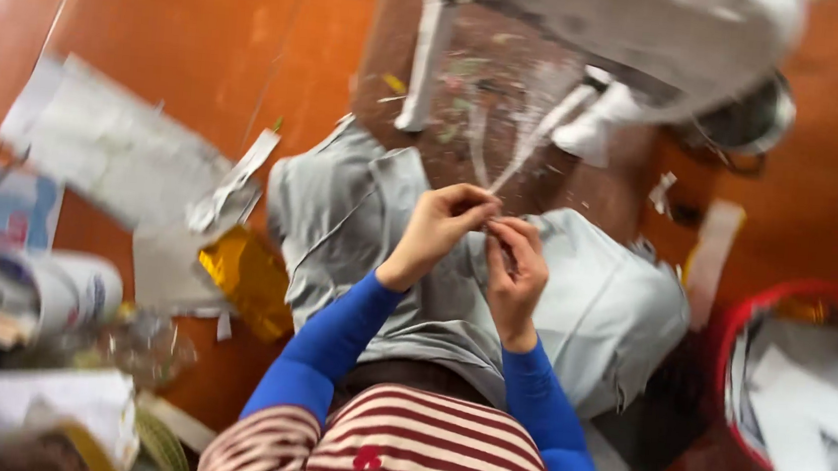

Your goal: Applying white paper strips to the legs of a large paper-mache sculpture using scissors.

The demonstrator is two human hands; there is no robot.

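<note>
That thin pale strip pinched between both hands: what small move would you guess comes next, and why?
Probably drawing the thin pale strip tighter toward the lap. The left hand and right hand pinch its near end together, and it runs slack up to the brown board.

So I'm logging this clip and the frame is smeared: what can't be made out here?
Head view only:
- What the left hand and right hand pinch: too small, covered by fingertips.
- Contents of the red basket: blurred, cut off by the right edge.
- Pale clutter at lower left: motion blur.
- Grey object at top: cut off by the top edge.
</note>
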